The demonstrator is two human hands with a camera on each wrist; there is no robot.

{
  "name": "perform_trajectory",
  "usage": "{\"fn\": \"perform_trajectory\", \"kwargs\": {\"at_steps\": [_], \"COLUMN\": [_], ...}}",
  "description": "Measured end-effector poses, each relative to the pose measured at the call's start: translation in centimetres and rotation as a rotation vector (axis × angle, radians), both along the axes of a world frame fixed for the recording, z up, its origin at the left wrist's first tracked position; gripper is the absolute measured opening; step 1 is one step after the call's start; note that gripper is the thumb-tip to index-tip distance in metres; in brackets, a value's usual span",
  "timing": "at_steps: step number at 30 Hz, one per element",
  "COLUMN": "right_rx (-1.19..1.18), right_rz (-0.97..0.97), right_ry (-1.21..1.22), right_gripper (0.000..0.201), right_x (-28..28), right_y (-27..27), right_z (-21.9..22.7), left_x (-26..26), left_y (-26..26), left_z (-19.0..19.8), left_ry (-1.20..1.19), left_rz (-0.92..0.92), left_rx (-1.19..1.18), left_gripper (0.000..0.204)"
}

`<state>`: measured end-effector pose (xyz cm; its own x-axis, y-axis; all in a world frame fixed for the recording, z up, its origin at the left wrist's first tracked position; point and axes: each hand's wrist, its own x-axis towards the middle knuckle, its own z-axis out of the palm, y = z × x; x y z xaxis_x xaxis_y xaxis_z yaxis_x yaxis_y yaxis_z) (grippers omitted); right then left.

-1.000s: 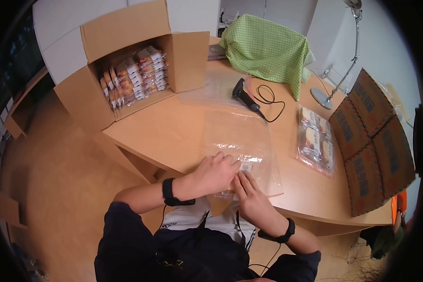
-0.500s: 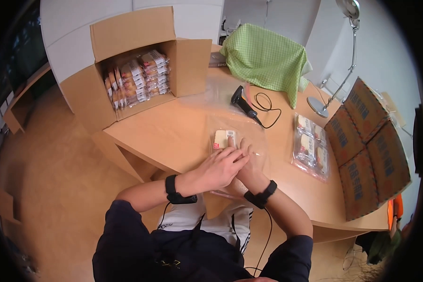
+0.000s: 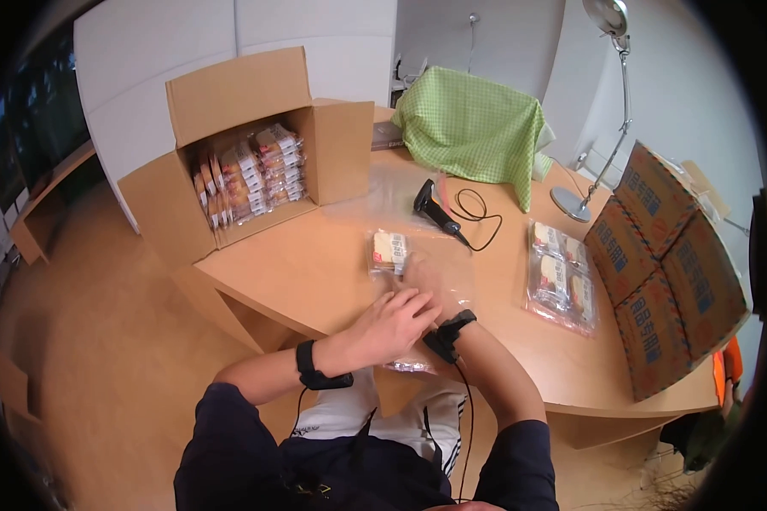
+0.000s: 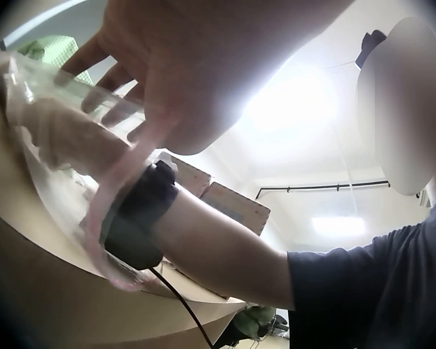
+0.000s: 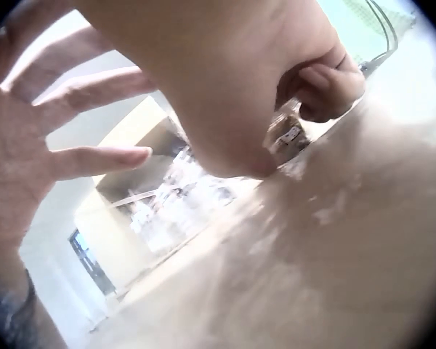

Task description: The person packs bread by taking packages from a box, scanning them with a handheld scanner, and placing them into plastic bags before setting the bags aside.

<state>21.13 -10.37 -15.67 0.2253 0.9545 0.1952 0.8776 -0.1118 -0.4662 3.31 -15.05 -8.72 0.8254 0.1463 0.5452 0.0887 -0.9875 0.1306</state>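
Note:
My right hand [image 3: 422, 271] reaches inside a clear plastic bag [image 3: 452, 255] lying on the table. Its thumb and curled fingers pinch a wrapped bread packet [image 3: 389, 249] near the bag's far end; the packet has a white label and a red mark. In the left wrist view, the bag's pinkish rim circles the right wrist strap [image 4: 142, 218]. Over the mouth of the bag hovers my left hand [image 3: 396, 322], fingers [image 5: 102, 87] extended and spread, with the rim beside its palm.
An open cardboard box [image 3: 239, 89] of stacked packets stands at the back left. A corded barcode scanner [image 3: 435, 209] lies beyond the bag. To the right are a filled bag of packets [image 3: 562, 277], a printed carton [image 3: 656, 298] and a lamp [image 3: 571, 204]. Green checked cloth [image 3: 469, 128] drapes something behind.
My right hand has slid forward from the table's near edge, carrying the bread packet deeper into the bag. The left hand has stayed near the bag's mouth, its fingers now looser.

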Motion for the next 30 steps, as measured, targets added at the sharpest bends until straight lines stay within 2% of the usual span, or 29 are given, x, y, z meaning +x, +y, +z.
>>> {"fn": "perform_trajectory", "kwargs": {"at_steps": [5,8,11,13,15,17,19,21,22,23,24,26,27,29,30], "right_rx": [0.079,0.141,0.052,0.065,0.085,0.075,0.084,0.093,-0.038,-0.169,-0.161,0.387,0.390,0.220,0.219], "right_rz": [0.121,0.145,0.064,0.062,0.062,0.151,0.147,0.142,0.201,0.259,0.256,0.320,0.324,0.170,0.172], "right_ry": [-0.151,-0.041,-0.082,-0.170,-0.256,-0.143,-0.128,-0.114,-0.306,-0.497,-0.495,-0.739,-0.745,-0.737,-0.743], "right_gripper": [0.063,0.066,0.072,0.066,0.061,0.056,0.053,0.051,0.044,0.039,0.039,0.044,0.044,0.040,0.040], "right_x": [-0.1,0.9,1.0,0.9,0.7,-0.4,-0.4,-1.1,-2.7,-3.5,-3.2,-2.5,-3.0,-4.3,-4.8], "right_y": [0.0,1.3,1.5,1.0,0.5,-1.3,-1.3,-2.8,-5.4,-6.8,-6.5,-6.4,-7.4,-10.1,-11.7], "right_z": [-0.3,-1.0,-2.9,-3.0,-1.8,1.8,1.8,4.0,8.1,10.4,8.3,1.1,0.4,0.6,1.8], "left_x": [-0.5,-0.7,-0.8,-0.5,-0.3,-0.4,-0.6,-1.0,-1.2,-1.5,-1.6,-1.6,-1.5,-1.4,-1.2], "left_y": [0.7,1.1,1.0,1.1,1.2,1.2,1.2,1.1,1.2,1.6,2.5,5.6,7.3,11.0,13.0], "left_z": [-0.8,-0.9,-0.6,-1.0,-1.2,-1.2,-0.9,-0.3,0.3,0.8,1.3,1.6,1.6,0.4,-1.3], "left_ry": [-0.005,-0.024,-0.029,-0.025,-0.020,-0.016,0.017,0.050,0.060,0.070,0.073,0.087,0.081,0.197,0.191], "left_rz": [0.014,0.010,-0.010,-0.030,-0.048,-0.075,-0.080,-0.086,-0.087,-0.086,-0.087,-0.001,0.003,0.214,0.214], "left_rx": [0.020,0.015,0.002,0.019,0.043,0.043,0.033,0.022,0.014,0.008,0.017,-0.116,-0.114,-0.248,-0.249], "left_gripper": [0.036,0.036,0.033,0.034,0.035,0.034,0.032,0.031,0.032,0.034,0.034,0.040,0.040,0.050,0.050]}}
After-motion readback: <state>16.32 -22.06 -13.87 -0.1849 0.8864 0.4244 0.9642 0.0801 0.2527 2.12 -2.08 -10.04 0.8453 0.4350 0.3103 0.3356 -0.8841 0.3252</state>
